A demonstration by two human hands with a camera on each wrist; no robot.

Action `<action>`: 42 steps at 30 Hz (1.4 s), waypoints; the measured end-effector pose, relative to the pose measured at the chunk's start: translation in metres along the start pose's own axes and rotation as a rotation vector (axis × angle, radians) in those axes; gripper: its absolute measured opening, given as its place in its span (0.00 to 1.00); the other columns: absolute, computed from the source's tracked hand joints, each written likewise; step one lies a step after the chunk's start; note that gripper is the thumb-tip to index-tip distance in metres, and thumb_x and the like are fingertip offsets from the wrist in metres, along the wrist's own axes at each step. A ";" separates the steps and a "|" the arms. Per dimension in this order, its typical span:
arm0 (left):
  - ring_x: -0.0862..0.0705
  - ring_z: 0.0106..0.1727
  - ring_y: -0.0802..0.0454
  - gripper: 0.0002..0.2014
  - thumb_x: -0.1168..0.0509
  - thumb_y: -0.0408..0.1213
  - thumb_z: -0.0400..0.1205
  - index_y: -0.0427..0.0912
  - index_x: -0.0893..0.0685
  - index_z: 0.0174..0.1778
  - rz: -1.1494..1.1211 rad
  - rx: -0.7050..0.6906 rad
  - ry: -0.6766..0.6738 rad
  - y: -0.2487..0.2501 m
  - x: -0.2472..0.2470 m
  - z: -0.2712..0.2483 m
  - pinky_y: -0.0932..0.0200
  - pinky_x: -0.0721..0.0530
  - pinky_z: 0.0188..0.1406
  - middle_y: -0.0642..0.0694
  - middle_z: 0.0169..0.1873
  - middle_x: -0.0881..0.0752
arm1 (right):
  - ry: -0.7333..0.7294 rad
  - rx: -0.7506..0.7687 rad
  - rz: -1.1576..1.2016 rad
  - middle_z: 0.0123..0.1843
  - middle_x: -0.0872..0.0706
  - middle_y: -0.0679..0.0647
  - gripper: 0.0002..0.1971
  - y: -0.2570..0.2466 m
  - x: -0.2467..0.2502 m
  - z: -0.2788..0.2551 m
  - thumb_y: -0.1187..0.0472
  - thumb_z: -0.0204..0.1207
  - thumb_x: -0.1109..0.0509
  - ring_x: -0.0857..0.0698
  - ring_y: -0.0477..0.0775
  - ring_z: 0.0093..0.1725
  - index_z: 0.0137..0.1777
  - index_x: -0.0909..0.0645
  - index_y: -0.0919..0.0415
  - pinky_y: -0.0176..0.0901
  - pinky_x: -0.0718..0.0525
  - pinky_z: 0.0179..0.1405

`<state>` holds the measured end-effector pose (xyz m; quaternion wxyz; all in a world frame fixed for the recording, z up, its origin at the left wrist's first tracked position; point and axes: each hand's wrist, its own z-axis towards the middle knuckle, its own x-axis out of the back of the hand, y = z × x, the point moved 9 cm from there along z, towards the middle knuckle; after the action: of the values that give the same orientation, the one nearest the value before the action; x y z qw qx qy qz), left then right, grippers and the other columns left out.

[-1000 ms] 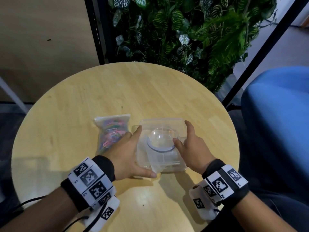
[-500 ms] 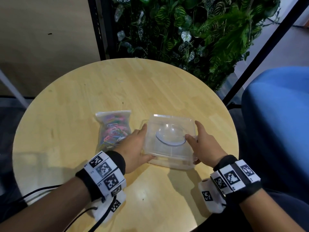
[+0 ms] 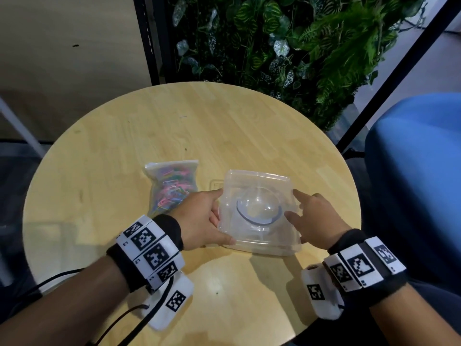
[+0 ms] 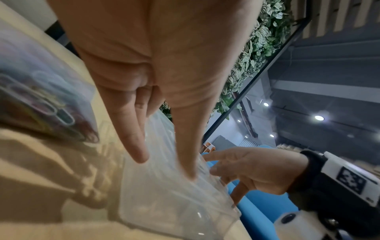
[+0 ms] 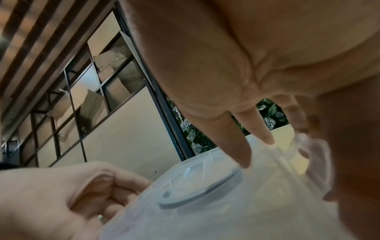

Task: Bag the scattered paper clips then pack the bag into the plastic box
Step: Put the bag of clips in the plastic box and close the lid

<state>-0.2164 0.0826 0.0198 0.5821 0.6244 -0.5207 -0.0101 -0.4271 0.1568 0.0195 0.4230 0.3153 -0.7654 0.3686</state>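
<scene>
Head view shows a round wooden bench (image 3: 119, 171) with a clear plastic box (image 3: 257, 211) near its front edge, held between both hands. The left hand (image 3: 202, 221) is at the box's left side: its thumb lies along the near left corner of the lid, and its fingers reach along and under the left edge, curled round it, so the hand grips the box. The right hand (image 3: 314, 221) is at the box's right side, with the forefinger stretched forward along the right rim and the thumb pressed on top of the lid near the round raised dome with a grey ring (image 3: 259, 216) at its middle; whether its other fingers hook under the box cannot be told from this view. From the right wrist camera the fingers (image 5: 242, 146) point down to the lid's top and edge, while the thumb side is blurred and close to the lens. From the left wrist camera two fingers (image 4: 185, 154) lie straight down against the box's side and lid, with the right hand on the far side of the box. The box appears tilted, its far edge higher than the near one. A clear zip bag (image 3: 172, 186) filled with coloured paper clips (image 3: 172, 193) lies flat on the bench just beside the box to the left, and the back of the left hand hides its near right corner. The bag is outside the box.
</scene>
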 end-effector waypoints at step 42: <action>0.09 0.44 0.50 0.19 0.17 0.33 0.68 0.40 0.11 0.54 -0.296 0.230 0.289 -0.041 0.049 -0.011 0.45 0.10 0.56 0.51 0.35 0.10 | -0.005 -0.028 0.851 0.43 0.12 0.62 0.25 -0.010 -0.005 0.026 0.75 0.67 0.23 0.11 0.58 0.37 0.65 0.20 0.63 0.52 0.10 0.45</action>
<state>-0.1605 0.0488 0.0222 0.5680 0.7511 -0.3324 0.0536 -0.4279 0.1310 0.0085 0.2354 -0.0338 -0.8332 0.4992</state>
